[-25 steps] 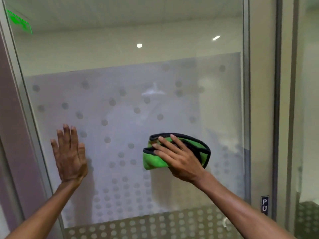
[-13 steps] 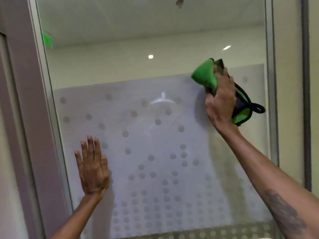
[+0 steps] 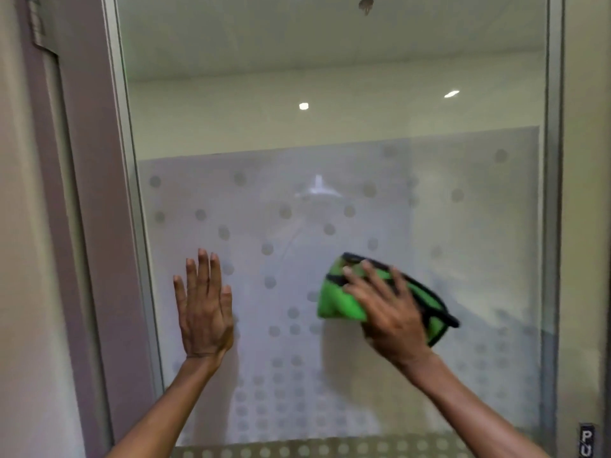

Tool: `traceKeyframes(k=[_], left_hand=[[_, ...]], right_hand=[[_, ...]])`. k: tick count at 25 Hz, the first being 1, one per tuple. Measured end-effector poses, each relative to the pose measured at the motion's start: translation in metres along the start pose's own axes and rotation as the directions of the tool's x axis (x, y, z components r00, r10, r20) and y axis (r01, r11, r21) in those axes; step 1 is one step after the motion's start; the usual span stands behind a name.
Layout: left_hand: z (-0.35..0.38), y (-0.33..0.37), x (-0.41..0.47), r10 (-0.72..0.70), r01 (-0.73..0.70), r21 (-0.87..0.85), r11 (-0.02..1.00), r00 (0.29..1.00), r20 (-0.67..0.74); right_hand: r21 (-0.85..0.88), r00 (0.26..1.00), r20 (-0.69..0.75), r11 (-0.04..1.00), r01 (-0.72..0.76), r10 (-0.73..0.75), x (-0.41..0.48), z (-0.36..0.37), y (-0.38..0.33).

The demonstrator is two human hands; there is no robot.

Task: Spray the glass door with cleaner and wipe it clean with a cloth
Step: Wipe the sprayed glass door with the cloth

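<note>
The glass door [image 3: 330, 94] fills the view, clear at the top and frosted with a pattern of dots lower down. A folded green cloth with black edging [image 3: 337, 302] lies flat against the frosted part, right of centre. My right hand [image 3: 390, 312] is spread over the cloth and presses it onto the glass. My left hand [image 3: 205, 309] rests flat on the glass to the left, fingers pointing up and apart, holding nothing. No spray bottle is in view.
A grey-mauve door frame [image 3: 82, 226] runs down the left side beside a pale wall. A metal frame post [image 3: 552, 226] borders the glass on the right, with a small black sign [image 3: 586, 441] at the lower right.
My right hand swept the cloth from mid-glass up to the upper right, then back down to the middle right. My left hand stayed flat on the glass.
</note>
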State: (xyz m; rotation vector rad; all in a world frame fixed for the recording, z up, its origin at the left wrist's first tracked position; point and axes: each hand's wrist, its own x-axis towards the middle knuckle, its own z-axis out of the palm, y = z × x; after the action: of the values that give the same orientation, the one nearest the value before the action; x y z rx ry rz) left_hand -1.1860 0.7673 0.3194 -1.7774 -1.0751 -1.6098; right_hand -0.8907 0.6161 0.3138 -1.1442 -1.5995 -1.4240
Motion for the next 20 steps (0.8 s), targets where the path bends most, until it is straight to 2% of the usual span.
traceKeyframes(k=[1,2,3,4,5,6,7,10,12,15,18,20], left_hand=[[0.001,0.000,-0.001,-0.001,0.001,-0.004,1.000,1.000,0.003],[0.001,0.000,0.000,-0.001,0.001,-0.005,1.000,1.000,0.006],[0.002,-0.002,0.000,0.001,-0.001,-0.007,1.000,1.000,0.013],[0.002,-0.003,0.000,0.005,-0.005,-0.002,1.000,1.000,0.014],[0.002,-0.004,0.000,0.008,-0.008,0.002,1.000,1.000,0.012],[0.002,-0.003,-0.001,0.007,-0.007,0.011,1.000,1.000,0.008],[0.002,-0.003,-0.001,0.006,-0.006,0.008,1.000,1.000,0.013],[0.005,-0.002,-0.001,0.006,-0.006,0.006,1.000,1.000,0.015],[0.005,-0.003,-0.001,0.007,-0.007,0.014,1.000,1.000,0.012],[0.001,0.000,-0.002,0.000,0.000,0.008,1.000,1.000,0.010],[-0.009,0.006,0.004,0.022,-0.022,-0.007,1.000,1.000,0.006],[-0.010,0.007,0.000,0.008,-0.008,-0.005,1.000,1.000,-0.005]], right_hand=[[-0.015,0.985,-0.071,0.987,-0.157,0.156,0.003,-0.012,0.029],[0.009,0.932,-0.136,0.941,-0.337,0.335,0.013,-0.021,0.056],[0.079,0.833,-0.189,0.854,-0.515,0.520,0.030,-0.028,0.076],[0.190,0.700,-0.210,0.731,-0.656,0.683,0.052,-0.031,0.089],[0.302,0.573,-0.207,0.609,-0.733,0.793,0.077,-0.031,0.095],[0.377,0.489,-0.203,0.528,-0.761,0.848,0.101,-0.028,0.096],[0.415,0.460,-0.208,0.504,-0.758,0.863,0.121,-0.023,0.092],[0.415,0.491,-0.230,0.541,-0.732,0.840,0.155,-0.012,0.068],[0.427,0.549,-0.247,0.598,-0.678,0.798,0.177,-0.006,0.040],[0.408,0.733,-0.239,0.750,-0.520,0.637,0.212,0.013,-0.031],[0.398,0.856,-0.161,0.826,-0.399,0.491,0.241,0.030,-0.096],[0.365,0.936,-0.080,0.884,-0.293,0.343,0.254,0.049,-0.143]])
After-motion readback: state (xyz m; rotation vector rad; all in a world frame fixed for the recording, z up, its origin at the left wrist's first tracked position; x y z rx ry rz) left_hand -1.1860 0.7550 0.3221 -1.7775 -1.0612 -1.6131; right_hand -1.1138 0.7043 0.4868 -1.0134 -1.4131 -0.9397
